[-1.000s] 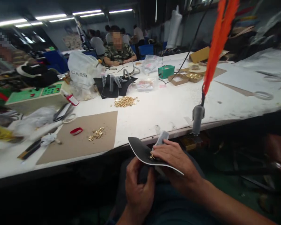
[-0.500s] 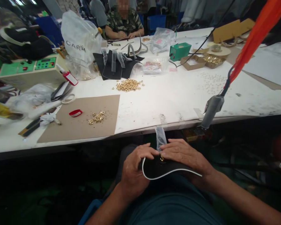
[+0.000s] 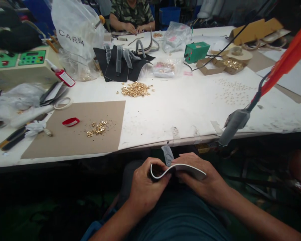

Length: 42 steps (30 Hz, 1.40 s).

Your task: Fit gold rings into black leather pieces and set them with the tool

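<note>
Below the table's front edge, over my lap, both my hands grip a flat black piece with a white edge (image 3: 188,169), seen almost edge-on. My left hand (image 3: 144,190) curls round its left end, thumb on top. My right hand (image 3: 203,180) pinches it from the right, fingers closed over the middle. A grey translucent strap (image 3: 167,154) sticks up from the piece between my hands. On the brown cardboard sheet (image 3: 65,140) lie a small cluster of gold rings (image 3: 97,128) and a red loop (image 3: 70,122).
A larger heap of gold rings (image 3: 136,89) lies mid-table before a stack of black pieces with straps (image 3: 120,62). A green box (image 3: 197,52), a plastic bag (image 3: 76,33) and a control unit (image 3: 20,65) stand behind. A grey tool on a cable (image 3: 234,124) hangs at the right edge. Another person (image 3: 131,15) sits opposite.
The black piece has tipped from face-up to nearly edge-on, hiding the gold ring on it. My view has dropped lower toward my lap. Both hands keep their hold.
</note>
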Each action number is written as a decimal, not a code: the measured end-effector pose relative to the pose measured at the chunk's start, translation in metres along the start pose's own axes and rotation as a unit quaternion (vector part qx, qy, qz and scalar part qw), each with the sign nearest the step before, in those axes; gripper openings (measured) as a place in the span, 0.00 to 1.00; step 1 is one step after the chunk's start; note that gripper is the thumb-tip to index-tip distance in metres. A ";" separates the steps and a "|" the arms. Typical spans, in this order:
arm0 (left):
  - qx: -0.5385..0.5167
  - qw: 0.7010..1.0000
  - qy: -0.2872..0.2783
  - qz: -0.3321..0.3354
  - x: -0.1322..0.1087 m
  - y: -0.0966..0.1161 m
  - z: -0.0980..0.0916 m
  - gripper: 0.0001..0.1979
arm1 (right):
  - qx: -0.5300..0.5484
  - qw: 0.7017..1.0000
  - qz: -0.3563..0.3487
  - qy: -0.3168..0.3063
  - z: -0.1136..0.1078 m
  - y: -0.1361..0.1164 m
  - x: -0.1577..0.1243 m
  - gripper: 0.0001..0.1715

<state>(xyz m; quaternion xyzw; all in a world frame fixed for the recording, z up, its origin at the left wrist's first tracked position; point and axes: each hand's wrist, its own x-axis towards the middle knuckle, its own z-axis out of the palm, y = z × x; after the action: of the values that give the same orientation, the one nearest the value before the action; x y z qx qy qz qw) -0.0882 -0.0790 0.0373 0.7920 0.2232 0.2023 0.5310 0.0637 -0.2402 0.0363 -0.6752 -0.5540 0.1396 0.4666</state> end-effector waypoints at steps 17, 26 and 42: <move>-0.065 0.971 -0.048 -0.224 0.131 -0.038 0.002 0.18 | -0.050 0.917 0.391 -0.066 0.002 0.066 0.109 0.16; 0.175 0.981 -0.029 -0.076 0.137 -0.032 -0.009 0.33 | -0.126 0.915 0.377 -0.070 0.006 0.065 0.117 0.18; 0.277 0.942 -0.013 0.191 0.131 -0.073 0.003 0.14 | -0.134 0.941 0.311 0.018 -0.027 0.084 0.118 0.16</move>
<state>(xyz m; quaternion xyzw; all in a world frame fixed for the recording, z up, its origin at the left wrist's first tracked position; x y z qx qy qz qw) 0.0104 0.0177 -0.0204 0.9382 0.1082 0.2193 0.2450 0.1761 -0.1451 0.0234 -0.8725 -0.3212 0.1899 0.3153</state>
